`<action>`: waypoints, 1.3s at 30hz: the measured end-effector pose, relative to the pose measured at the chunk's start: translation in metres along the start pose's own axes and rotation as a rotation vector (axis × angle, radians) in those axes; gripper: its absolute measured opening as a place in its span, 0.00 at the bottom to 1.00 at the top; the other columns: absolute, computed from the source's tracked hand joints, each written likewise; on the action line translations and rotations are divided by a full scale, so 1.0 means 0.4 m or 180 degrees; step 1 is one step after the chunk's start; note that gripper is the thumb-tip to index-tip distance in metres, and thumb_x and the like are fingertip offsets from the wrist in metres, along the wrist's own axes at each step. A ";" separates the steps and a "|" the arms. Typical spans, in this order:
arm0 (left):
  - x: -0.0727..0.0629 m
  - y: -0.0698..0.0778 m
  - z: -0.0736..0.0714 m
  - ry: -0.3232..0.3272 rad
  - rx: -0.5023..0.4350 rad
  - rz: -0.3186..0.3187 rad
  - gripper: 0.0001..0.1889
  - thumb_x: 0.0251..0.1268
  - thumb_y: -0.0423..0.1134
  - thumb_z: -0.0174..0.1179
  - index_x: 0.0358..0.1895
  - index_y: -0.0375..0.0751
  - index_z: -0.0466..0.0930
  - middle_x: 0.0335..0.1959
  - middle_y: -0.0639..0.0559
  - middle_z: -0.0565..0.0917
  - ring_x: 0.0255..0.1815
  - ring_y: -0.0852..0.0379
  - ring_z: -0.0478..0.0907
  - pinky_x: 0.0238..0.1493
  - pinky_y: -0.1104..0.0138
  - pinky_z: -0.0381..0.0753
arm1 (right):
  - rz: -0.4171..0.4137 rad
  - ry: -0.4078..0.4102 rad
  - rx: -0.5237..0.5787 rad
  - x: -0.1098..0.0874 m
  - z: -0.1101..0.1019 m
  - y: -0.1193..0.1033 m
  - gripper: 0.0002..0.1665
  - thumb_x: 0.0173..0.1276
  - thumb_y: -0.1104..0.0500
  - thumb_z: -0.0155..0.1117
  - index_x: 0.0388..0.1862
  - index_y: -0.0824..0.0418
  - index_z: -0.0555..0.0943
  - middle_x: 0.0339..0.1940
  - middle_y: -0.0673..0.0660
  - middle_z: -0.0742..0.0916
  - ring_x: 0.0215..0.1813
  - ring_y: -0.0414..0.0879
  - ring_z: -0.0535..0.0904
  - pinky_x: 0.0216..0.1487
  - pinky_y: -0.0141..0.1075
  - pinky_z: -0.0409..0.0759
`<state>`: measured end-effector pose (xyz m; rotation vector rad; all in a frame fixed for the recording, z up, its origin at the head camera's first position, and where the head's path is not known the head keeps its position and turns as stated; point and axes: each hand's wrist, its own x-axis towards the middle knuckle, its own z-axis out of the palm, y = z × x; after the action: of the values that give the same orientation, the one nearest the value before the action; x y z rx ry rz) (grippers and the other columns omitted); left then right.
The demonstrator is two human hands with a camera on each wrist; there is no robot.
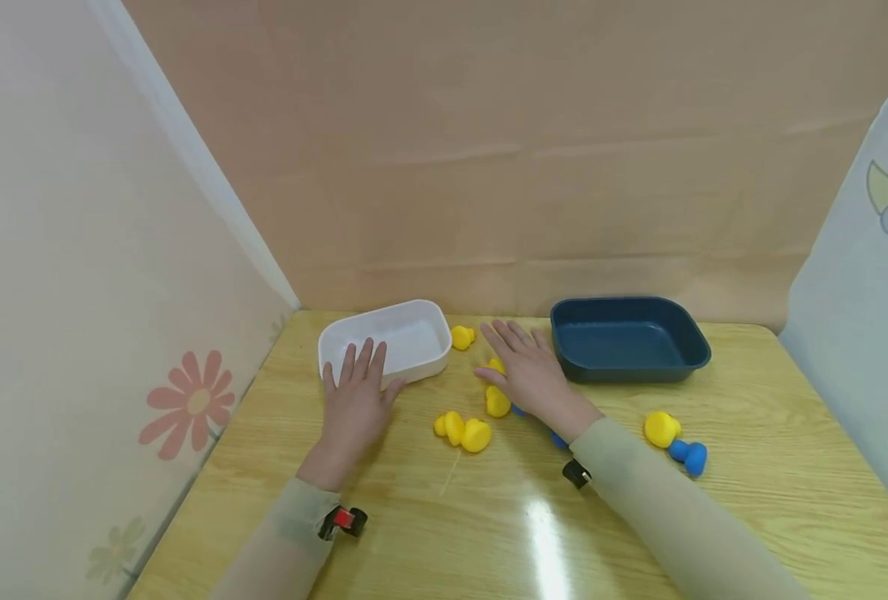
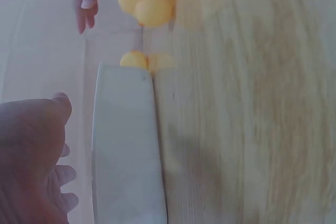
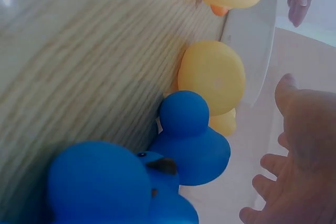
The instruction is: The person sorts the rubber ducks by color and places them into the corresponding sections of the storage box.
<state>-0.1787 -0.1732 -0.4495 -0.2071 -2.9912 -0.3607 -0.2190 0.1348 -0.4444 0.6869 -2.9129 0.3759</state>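
My left hand [image 1: 357, 407] is spread with straight fingers over the near side of the white tray [image 1: 444, 358], holding nothing. In the left wrist view its thumb stands apart from the tray wall [image 2: 128, 145]. My right hand [image 1: 529, 375] hovers with fingers extended over a group of toy ducks, just left of the dark blue tray [image 1: 631, 372]. A yellow duck [image 1: 498, 402] shows beside its thumb. The right wrist view shows blue ducks [image 3: 191, 145] and a yellow duck [image 3: 212, 74] below the hand, its palm empty. Parts of these ducks are hidden in the head view.
A yellow duck [image 1: 462, 337] sits by the white tray's right end. More yellow ducks [image 1: 477, 435] lie at mid-table. A yellow duck [image 1: 662, 428] and a blue duck [image 1: 689, 457] lie in front of the dark tray. A papered wall [image 1: 534, 167] rises behind.
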 end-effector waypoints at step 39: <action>0.028 -0.203 0.010 0.0475 -0.1407 -0.0699 0.35 0.95 0.49 0.44 0.89 0.29 0.50 0.89 0.28 0.51 0.90 0.29 0.44 0.87 0.35 0.44 | 0.0323 -0.0194 0.0549 0.153 0.062 -0.010 0.48 0.86 0.39 0.64 0.91 0.61 0.60 0.87 0.67 0.69 0.85 0.66 0.66 0.84 0.65 0.62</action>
<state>-0.2022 -0.2490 -0.4701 0.1083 -2.7514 -1.0117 -0.2731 0.0987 -0.4565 0.5829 -3.0065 0.6348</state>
